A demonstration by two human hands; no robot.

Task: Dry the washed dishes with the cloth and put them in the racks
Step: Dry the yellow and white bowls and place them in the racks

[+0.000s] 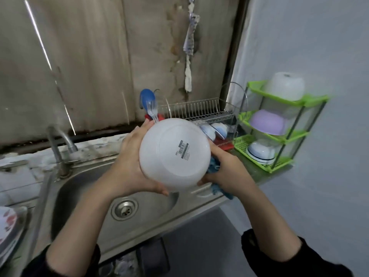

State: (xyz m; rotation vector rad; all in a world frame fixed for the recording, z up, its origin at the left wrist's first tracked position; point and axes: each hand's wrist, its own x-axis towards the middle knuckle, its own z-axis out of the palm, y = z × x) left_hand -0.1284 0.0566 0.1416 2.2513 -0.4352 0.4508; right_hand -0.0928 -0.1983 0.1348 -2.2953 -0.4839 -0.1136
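Left hand (127, 162), right hand (229, 176) round bowl (174, 154); cloth (214, 166) half-hidden.

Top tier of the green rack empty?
No, an upturned frosted bowl sits on the top tier of the green rack.

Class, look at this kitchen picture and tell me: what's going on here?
A person at a stainless steel sink is drying a round white plastic bowl. The left hand grips its left side, labelled underside facing the camera, while the right hand holds a blue cloth against its right side. It is not yet racked; the silver wire dish rack and green three-tier plastic rack stand behind.
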